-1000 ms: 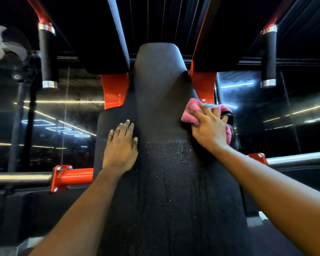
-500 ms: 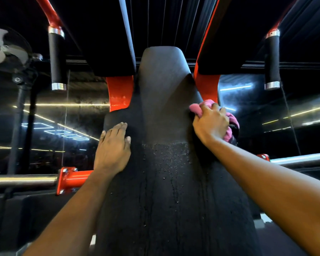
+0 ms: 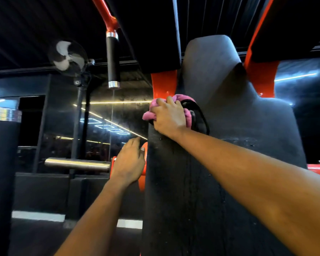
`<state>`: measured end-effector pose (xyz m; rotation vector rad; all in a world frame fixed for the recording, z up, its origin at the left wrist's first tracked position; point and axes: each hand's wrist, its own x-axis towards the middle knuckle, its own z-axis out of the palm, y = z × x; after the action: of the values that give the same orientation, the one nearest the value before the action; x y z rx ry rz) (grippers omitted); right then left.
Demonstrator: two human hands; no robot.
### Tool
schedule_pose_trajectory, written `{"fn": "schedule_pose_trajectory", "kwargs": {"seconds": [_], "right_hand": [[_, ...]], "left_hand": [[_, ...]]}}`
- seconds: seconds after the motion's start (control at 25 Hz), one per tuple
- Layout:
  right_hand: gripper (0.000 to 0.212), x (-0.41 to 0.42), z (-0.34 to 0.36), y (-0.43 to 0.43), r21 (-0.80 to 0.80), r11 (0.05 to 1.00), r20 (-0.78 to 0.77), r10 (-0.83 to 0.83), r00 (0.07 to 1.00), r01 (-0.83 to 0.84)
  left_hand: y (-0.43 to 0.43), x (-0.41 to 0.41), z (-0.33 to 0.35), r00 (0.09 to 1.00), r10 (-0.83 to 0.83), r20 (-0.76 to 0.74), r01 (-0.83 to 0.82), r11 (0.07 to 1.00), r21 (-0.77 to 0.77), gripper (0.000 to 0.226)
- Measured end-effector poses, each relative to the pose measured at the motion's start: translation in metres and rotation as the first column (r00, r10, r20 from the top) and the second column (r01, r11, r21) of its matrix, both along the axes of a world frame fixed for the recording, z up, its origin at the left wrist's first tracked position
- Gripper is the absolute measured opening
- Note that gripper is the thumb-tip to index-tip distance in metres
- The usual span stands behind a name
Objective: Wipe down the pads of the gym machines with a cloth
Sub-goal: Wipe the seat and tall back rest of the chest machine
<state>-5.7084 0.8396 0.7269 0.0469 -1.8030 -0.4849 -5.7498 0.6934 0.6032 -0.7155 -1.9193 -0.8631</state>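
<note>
A tall black back pad (image 3: 229, 126) of a gym machine fills the right half of the view, its lower part wet with droplets and streaks. My right hand (image 3: 169, 117) grips a bunched pink cloth (image 3: 150, 113) and presses it against the pad's upper left edge, beside a dark strap. My left hand (image 3: 129, 163) hangs off the pad's left side with fingers relaxed, near the orange frame bracket (image 3: 143, 163), holding nothing.
Orange frame plates (image 3: 163, 84) flank the pad. A black handle grip (image 3: 113, 61) hangs at upper centre, a steel bar (image 3: 78, 163) juts out at left. A fan (image 3: 68, 58) on a stand and a dark mirrored wall lie behind. A black padded post (image 3: 2, 163) stands at far left.
My right hand carried the cloth across from the pad's right edge to its left edge. My left hand slid off the pad to its left side. The view swung left.
</note>
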Motion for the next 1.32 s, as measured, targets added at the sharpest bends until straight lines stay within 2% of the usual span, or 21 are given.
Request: {"fn": "schedule_pose_trajectory", "kwargs": {"seconds": [0.16,0.24,0.36,0.56,0.72,0.8,0.88,0.96,1.0,1.08,1.16,1.24,1.28,1.32], "right_hand": [[0.031,0.006,-0.01,0.014,0.204,0.979,0.134,-0.049,0.99,0.021],[0.03,0.014,-0.018,0.024,0.243,0.97,0.191,-0.035,0.981,-0.012],[0.034,0.032,-0.021,0.046,0.121,0.992,0.141,0.021,0.99,-0.038],[0.047,0.075,-0.03,0.126,-0.104,0.993,0.04,-0.048,0.998,0.052],[0.052,0.115,-0.045,0.187,-0.323,0.944,-0.063,-0.095,0.993,0.07],[0.047,0.127,-0.051,0.193,-0.454,0.887,-0.086,-0.143,0.986,0.089],[0.036,0.134,-0.049,0.183,-0.621,0.783,-0.11,-0.107,0.988,0.015],[0.028,0.145,-0.052,0.169,-0.74,0.601,-0.253,0.168,0.953,-0.303],[0.025,0.151,-0.057,0.161,-0.747,0.453,-0.345,0.36,0.867,-0.486],[0.017,0.164,-0.081,0.143,-0.7,0.146,-0.47,0.643,0.605,-0.699],[0.017,0.166,-0.111,0.131,-0.672,-0.031,-0.495,0.761,0.418,-0.74],[0.031,0.161,-0.138,0.115,-0.675,-0.124,-0.477,0.825,0.303,-0.727],[0.039,0.158,-0.147,0.105,-0.689,-0.222,-0.494,0.84,0.223,-0.691],[0.042,0.156,-0.154,0.096,-0.696,-0.362,-0.543,0.83,0.125,-0.62]], "left_hand": [[-0.002,-0.001,-0.019,0.997,-0.002,0.074,0.005,0.999,-0.038,0.041],[0.007,0.003,-0.025,0.995,-0.035,0.098,0.042,0.997,-0.064,0.039],[0.023,0.008,-0.026,0.991,-0.076,0.111,0.083,0.995,-0.058,0.043],[0.039,0.02,-0.033,0.987,-0.053,0.149,0.053,0.999,0.001,0.05],[0.052,0.026,-0.034,0.987,-0.025,0.161,0.018,0.999,0.041,0.051],[0.057,0.037,-0.03,0.991,-0.003,0.137,-0.002,0.999,0.038,0.052],[0.062,0.054,-0.023,0.996,-0.033,0.077,0.031,0.999,0.026,0.05],[0.062,0.068,-0.014,0.992,-0.128,-0.016,0.128,0.992,0.01,0.049],[0.06,0.074,-0.009,0.98,-0.188,-0.063,0.189,0.982,0.004,0.049],[0.056,0.086,0.001,0.941,-0.32,-0.107,0.322,0.947,-0.001,0.053],[0.055,0.101,0.009,0.895,-0.44,-0.076,0.439,0.898,-0.029,0.058],[0.059,0.116,0.011,0.853,-0.521,0.034,0.522,0.85,-0.07,0.062],[0.062,0.12,0.012,0.837,-0.534,0.117,0.544,0.834,-0.092,0.061],[0.063,0.123,0.013,0.833,-0.518,0.194,0.543,0.832,-0.114,0.057]]}}
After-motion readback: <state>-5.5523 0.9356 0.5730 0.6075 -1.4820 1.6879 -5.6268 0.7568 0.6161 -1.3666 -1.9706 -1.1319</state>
